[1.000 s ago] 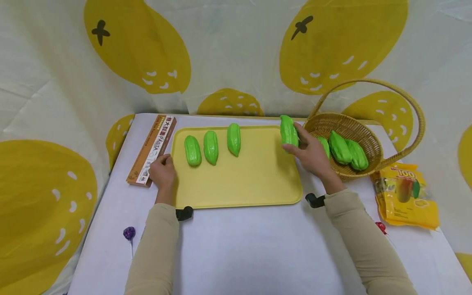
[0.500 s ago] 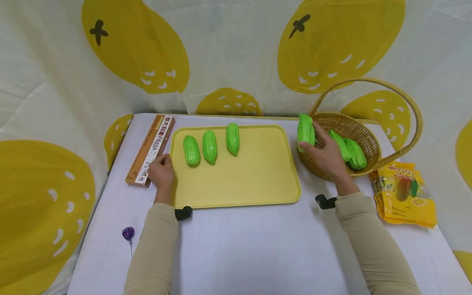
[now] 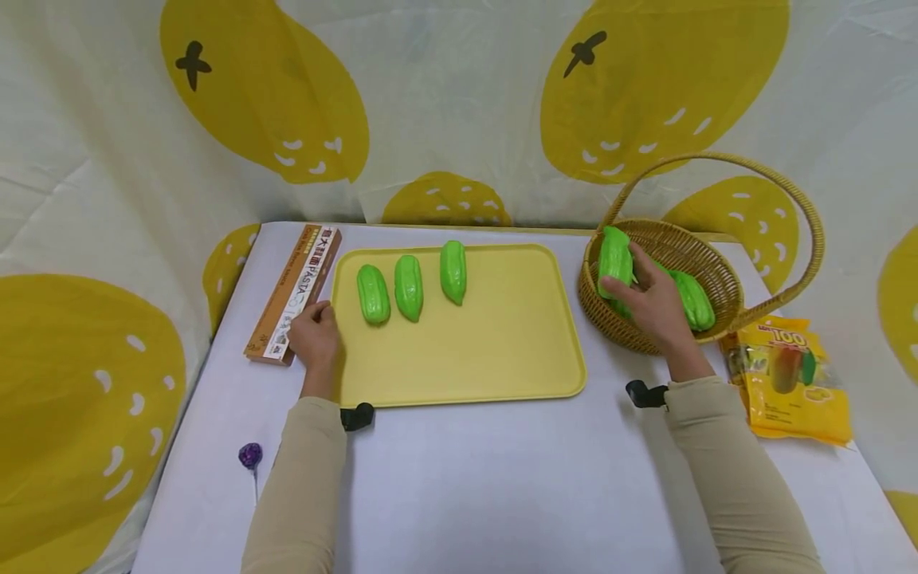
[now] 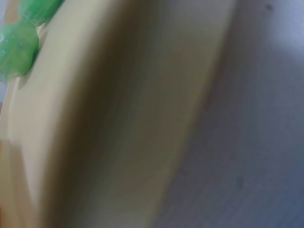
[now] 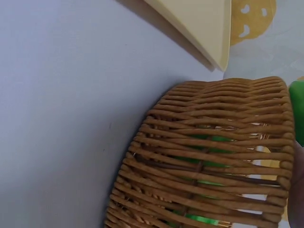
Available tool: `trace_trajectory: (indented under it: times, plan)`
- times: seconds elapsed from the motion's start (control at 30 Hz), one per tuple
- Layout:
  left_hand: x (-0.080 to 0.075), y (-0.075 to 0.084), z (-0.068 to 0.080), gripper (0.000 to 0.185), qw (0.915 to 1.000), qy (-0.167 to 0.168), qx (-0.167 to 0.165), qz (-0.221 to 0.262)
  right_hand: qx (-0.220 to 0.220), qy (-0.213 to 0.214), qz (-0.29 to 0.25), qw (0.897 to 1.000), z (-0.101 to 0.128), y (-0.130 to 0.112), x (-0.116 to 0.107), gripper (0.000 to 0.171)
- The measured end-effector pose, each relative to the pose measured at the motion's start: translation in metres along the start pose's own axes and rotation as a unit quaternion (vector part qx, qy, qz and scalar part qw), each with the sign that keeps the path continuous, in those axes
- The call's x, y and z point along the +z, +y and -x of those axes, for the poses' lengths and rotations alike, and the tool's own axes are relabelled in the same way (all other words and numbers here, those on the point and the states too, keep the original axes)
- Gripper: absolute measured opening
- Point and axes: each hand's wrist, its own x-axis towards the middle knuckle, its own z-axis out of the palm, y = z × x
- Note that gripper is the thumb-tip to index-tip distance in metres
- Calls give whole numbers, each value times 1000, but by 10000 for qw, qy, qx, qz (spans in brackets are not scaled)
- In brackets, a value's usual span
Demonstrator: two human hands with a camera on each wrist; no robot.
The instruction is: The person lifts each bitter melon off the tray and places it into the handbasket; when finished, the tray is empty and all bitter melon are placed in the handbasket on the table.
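While over the basket (image 3: 717, 275), right hand (image 3: 656, 307) grip closed around green gourd (image 3: 615, 257)

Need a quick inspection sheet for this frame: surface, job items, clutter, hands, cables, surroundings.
Surface: white-covered table.
Job's things: yellow tray with three green gourds in a row; wicker basket holding more; one held gourd over the basket's left rim.
Clutter: pasta box, purple lollipop, yellow candy bag.
Hands: left hand rests at the tray's left edge; right hand grips the held gourd.
Cables: nothing seen.
Surroundings: lemon-print cloth backdrop.
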Motion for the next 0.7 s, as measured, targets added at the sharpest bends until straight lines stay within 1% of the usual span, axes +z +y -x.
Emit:
trace_trajectory:
  times: [0.17, 0.33, 0.47, 0.7]
  plan:
    - [0, 0, 0, 29, 10000, -13, -32, 4, 83, 4, 78, 9999, -2, 5, -2, 95]
    - [0, -1, 1, 30, 10000, -20, -29, -9, 72, -105, 261, 9996, -4, 8, -4, 96]
    - [1, -2, 0, 30, 10000, -19, -40, -15, 41, -284, 560, 9980, -6, 10, -5, 95]
    - [1, -1, 0, 29, 10000, 37, 15, -18, 142, -535, 1029, 9931, -11, 9, -4, 92]
